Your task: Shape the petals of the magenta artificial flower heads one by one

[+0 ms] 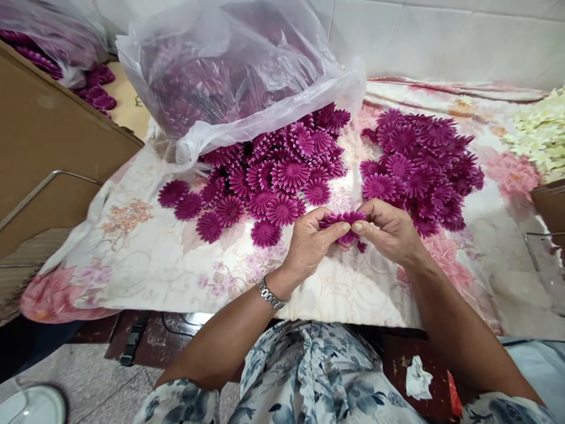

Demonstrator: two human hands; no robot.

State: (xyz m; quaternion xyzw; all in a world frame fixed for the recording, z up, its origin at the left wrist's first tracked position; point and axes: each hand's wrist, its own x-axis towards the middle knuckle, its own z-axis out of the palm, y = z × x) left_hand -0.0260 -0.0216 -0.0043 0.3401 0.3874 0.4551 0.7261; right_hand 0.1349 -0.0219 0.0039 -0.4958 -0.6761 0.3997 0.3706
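Both my hands meet over the front middle of the cloth, pinching one purple artificial flower [348,219] between thumbs and fingers. My left hand [309,240], with a metal watch on the wrist, is closed on its left side. On the right side my right hand [391,231] is closed too. Part of the flower is hidden behind the thumbs. Beyond my left hand a heap of purple flower heads [282,176] spills from a clear plastic bag [229,76]. Another pile of purple flowers [419,165] lies just beyond my right hand.
A floral tablecloth [163,271] covers the table. To the left stands a cardboard box [53,118], with another bag of purple flowers [66,47] behind it. Pale yellow flowers [542,132] are heaped at the far right. A tiled wall [450,41] rises behind the table.
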